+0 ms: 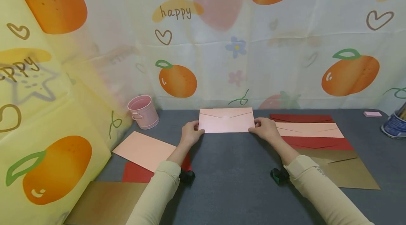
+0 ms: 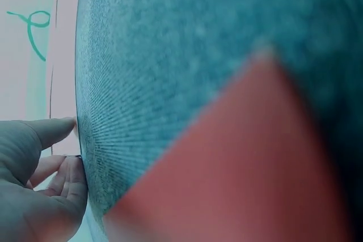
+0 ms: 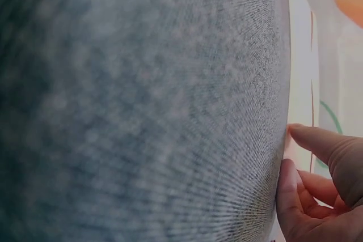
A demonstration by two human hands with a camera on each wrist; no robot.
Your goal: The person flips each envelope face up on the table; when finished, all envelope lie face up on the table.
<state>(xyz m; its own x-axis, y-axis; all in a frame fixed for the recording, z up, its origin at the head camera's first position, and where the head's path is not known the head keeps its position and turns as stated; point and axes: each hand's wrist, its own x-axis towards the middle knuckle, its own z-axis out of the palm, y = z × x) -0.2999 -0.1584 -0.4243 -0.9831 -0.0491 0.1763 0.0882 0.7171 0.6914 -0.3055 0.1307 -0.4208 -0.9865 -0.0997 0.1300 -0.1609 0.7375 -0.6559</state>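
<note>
A person's left hand (image 1: 191, 133) and right hand (image 1: 265, 129) pinch opposite ends of a pale pink rectangular paper envelope (image 1: 226, 121), right of the pink metal bucket (image 1: 144, 112) on the dark grey surface (image 1: 231, 179), a two-ended grip that likely keeps it level. The left wrist view reveals curled fingers (image 2: 74, 181) largely hidden in the head view, which alone takes in the bucket and, well to its right, overlapping red, pink and brown paper envelopes (image 1: 314, 143).

Smooth, matt paper envelope (image 1: 226, 121); matt, rough-grained tabletop (image 1: 228, 179)
</note>
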